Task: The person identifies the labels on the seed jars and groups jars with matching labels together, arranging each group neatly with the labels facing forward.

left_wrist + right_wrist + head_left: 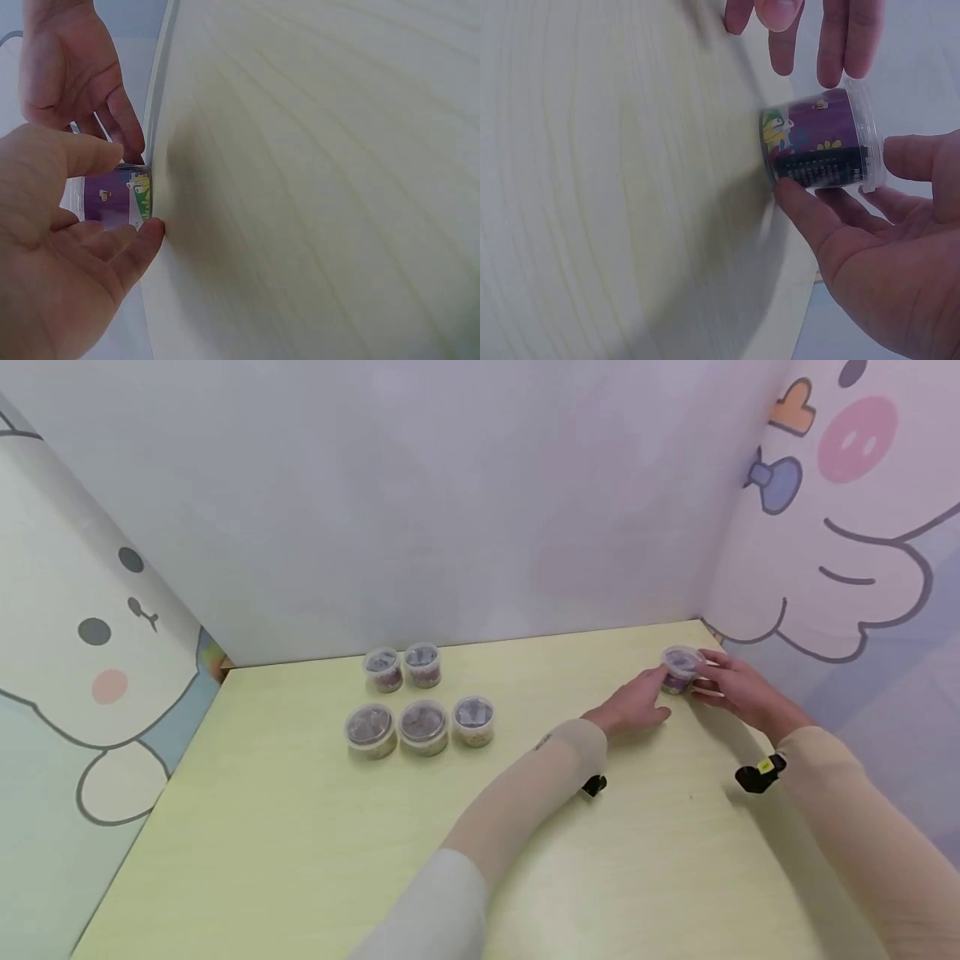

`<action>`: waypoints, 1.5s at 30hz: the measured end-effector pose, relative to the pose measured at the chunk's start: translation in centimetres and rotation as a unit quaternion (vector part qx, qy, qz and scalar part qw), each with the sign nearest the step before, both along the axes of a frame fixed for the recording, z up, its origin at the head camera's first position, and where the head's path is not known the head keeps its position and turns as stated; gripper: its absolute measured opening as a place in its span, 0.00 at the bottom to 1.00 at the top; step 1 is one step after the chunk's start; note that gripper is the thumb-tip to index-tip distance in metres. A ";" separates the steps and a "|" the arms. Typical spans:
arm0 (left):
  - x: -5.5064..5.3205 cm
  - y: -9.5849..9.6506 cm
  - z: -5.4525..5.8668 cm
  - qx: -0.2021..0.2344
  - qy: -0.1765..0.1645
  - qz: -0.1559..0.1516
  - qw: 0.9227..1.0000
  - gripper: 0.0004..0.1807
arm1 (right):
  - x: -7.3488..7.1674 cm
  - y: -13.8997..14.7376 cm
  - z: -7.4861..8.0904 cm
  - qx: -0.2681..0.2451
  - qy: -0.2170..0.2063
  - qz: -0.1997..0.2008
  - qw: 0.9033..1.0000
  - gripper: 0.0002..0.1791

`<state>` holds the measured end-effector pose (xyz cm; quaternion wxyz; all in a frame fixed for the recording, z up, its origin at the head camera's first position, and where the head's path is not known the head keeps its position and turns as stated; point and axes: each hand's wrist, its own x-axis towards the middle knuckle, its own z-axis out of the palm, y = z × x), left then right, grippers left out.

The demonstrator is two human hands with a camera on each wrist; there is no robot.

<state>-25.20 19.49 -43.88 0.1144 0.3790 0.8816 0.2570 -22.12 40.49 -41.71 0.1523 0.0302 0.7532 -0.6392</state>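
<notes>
A small round tub with a clear lid and a purple printed label stands upright near the table's far right corner, between both hands. My right hand reaches along its right side; in the right wrist view its thumb is at the lid's edge and a fingertip by the base. On the other side is my left hand, its fingers extended beside the tub. Neither hand is wrapped round it. The label shows colourful figures and a dark text band.
Two purple-labelled tubs stand at the back left of the yellow table. In front of them is a row of three paler lidded tubs. Walls enclose the back and sides, with cartoon animals on the side panels.
</notes>
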 end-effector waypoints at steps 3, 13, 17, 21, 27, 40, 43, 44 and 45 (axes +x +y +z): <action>-0.1 0.0 0.0 -0.001 0.001 -0.001 1.000 0.45 | 0.0 0.0 -0.1 -0.026 -0.006 -0.002 1.000 0.42; -0.1 0.0 0.4 -0.009 0.008 -0.011 1.000 0.45 | -0.1 0.4 -0.5 -0.032 -0.004 -0.002 0.999 0.43; -0.1 -0.1 0.4 -0.009 0.004 -0.013 1.000 0.44 | -0.1 0.3 -0.7 -0.020 -0.009 -0.006 1.000 0.44; -0.2 -0.1 0.5 -0.014 0.002 -0.015 1.000 0.43 | 0.0 0.2 -0.6 -0.034 -0.018 -0.011 0.999 0.46; -0.3 0.0 0.6 -0.018 0.003 -0.021 1.000 0.43 | 0.2 0.4 -0.4 -0.047 -0.017 -0.012 0.999 0.46; -0.2 -0.5 0.6 -0.007 -0.007 -0.046 0.999 0.39 | 0.5 0.6 -0.7 -0.046 -0.007 0.000 0.999 0.44; -0.2 -0.9 0.8 -0.010 -0.005 -0.048 0.999 0.39 | 0.5 0.4 -0.7 -0.024 -0.003 0.001 1.000 0.44; -0.2 -1.1 0.8 -0.012 -0.003 -0.047 0.999 0.39 | 0.5 0.3 -0.7 -0.023 -0.004 0.002 1.000 0.44; -0.2 -1.3 0.7 -0.014 0.000 -0.047 0.999 0.39 | 0.4 0.1 -0.8 -0.020 -0.005 0.002 1.000 0.43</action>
